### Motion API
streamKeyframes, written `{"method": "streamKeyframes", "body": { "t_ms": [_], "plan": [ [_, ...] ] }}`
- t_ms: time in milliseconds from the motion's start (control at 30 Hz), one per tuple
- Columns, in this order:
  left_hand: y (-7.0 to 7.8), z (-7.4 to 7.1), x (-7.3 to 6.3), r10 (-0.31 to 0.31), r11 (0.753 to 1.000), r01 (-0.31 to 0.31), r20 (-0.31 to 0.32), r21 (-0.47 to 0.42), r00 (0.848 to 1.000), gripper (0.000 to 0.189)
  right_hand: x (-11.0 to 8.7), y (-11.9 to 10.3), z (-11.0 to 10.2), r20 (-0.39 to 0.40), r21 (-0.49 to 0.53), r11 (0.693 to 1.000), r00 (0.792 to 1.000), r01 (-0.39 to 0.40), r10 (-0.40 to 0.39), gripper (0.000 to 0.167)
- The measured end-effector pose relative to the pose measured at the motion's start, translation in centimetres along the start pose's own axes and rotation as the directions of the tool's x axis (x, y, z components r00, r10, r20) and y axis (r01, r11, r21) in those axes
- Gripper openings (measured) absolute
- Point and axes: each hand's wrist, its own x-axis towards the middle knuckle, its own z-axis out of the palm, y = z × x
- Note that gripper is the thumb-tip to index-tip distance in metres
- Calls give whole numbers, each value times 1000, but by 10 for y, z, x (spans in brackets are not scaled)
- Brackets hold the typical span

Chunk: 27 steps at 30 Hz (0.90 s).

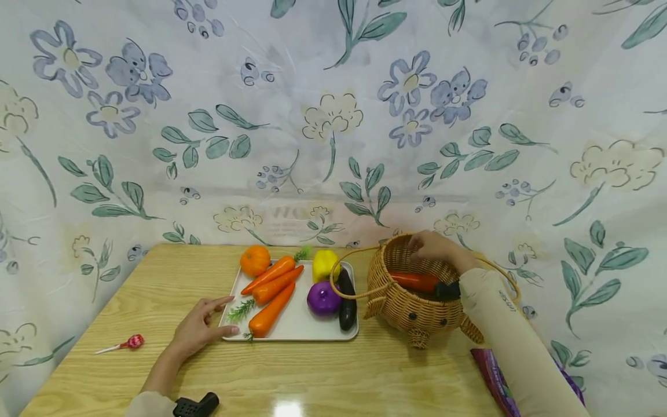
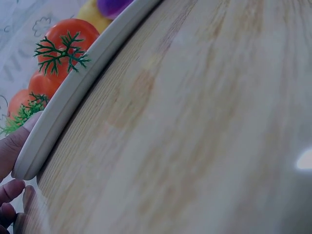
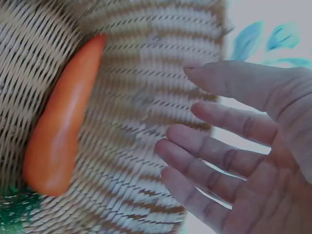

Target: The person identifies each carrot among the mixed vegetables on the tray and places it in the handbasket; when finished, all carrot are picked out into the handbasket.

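My left hand [image 1: 200,327] is at the left edge of a white tray [image 1: 302,334], thumb and index finger touching its rim near the front corner. In the left wrist view its thumb [image 2: 19,141] lies over the rim and the other fingers are lower, outside it. On the tray are several toy vegetables: an orange pumpkin [image 1: 255,261], three carrots [image 1: 272,311], a yellow pepper [image 1: 325,266], a round purple vegetable [image 1: 323,299] and a dark eggplant [image 1: 347,301]. My right hand [image 3: 253,151], fingers spread and holding nothing, is inside a wicker basket [image 1: 406,318], apart from a carrot [image 3: 66,122] lying there.
The basket has an animal face and two looped handles, the left one [image 1: 333,284] reaching over the tray's right side. A red lollipop [image 1: 135,341] lies at the left of the wooden table [image 1: 323,376]. A purple package [image 1: 492,376] sits partly under my right sleeve. Patterned cloth [image 1: 292,156] hangs behind.
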Motion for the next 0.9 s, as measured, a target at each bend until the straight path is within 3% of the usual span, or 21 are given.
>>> {"method": "streamKeyframes", "body": {
  "t_ms": [167, 333, 567, 900],
  "plan": [
    [-2, -3, -2, -8, 1000, 8, 4, 8, 1000, 74, -13, -31, -5, -95, 54, 996, 994, 66, -60, 35],
    [-4, -6, -3, -13, 1000, 13, 1, 15, 1000, 74, -20, -67, 11, -190, 152, 979, 976, 138, -109, 32],
    [-5, -6, -2, -8, 1000, 8, 3, 21, 1000, 75, -28, -121, 52, -254, 226, 952, 956, 205, -145, 30],
    [-4, -3, -2, 14, 1000, -14, -4, 0, 1000, 73, -19, -179, 130, -211, 303, 913, 953, 274, -216, 33]
  ]
}}
